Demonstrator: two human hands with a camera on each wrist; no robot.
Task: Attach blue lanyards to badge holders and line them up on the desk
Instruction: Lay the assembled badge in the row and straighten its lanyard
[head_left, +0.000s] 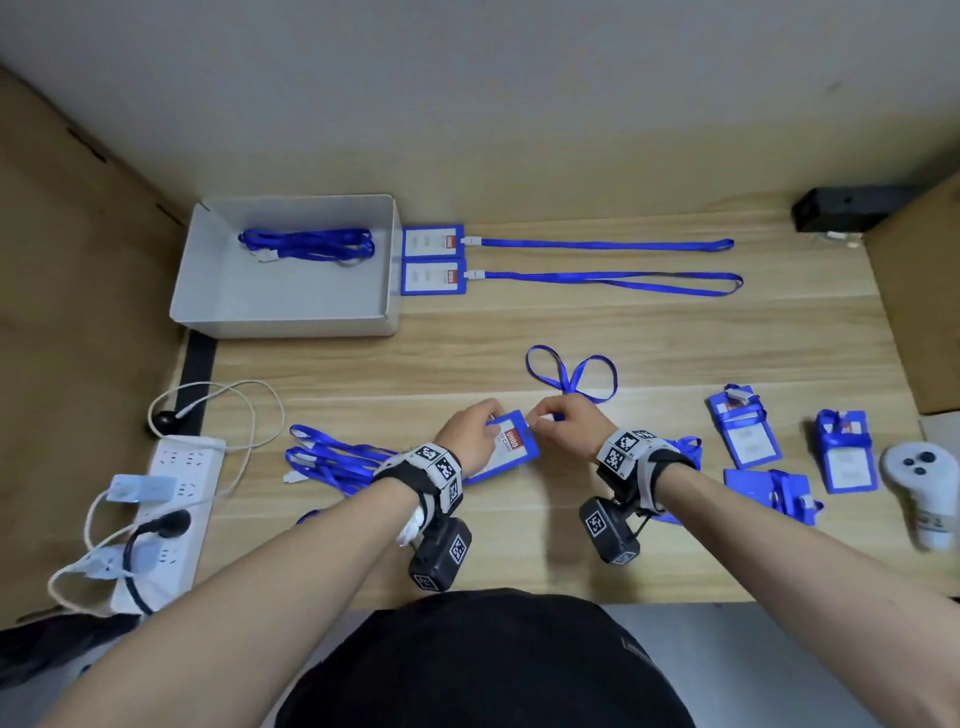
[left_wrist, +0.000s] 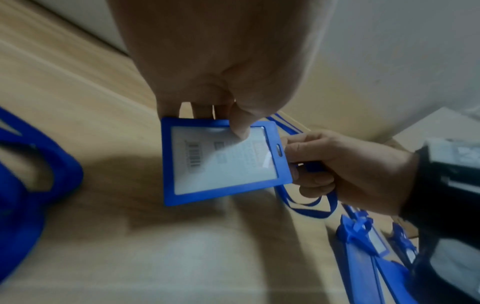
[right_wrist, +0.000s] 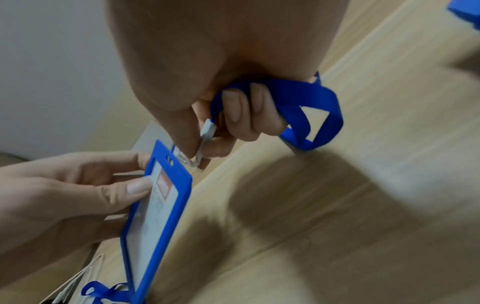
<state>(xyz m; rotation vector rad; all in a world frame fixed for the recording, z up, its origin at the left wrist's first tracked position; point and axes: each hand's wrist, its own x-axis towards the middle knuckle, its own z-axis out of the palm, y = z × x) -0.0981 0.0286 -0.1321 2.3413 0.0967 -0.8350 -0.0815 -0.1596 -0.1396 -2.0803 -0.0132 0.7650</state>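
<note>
My left hand pinches a blue badge holder by its edge, held above the desk's front middle. In the left wrist view the badge holder shows its barcode side. My right hand pinches the white clip of a blue lanyard at the holder's slot. The lanyard's strap loops round my right fingers and trails away on the desk. Two finished badges with straight lanyards lie in a row at the back.
A white box at the back left holds more lanyards. Loose lanyards lie left of my hands. Several badge holders and a white controller lie at the right. A power strip with cables sits at the left edge.
</note>
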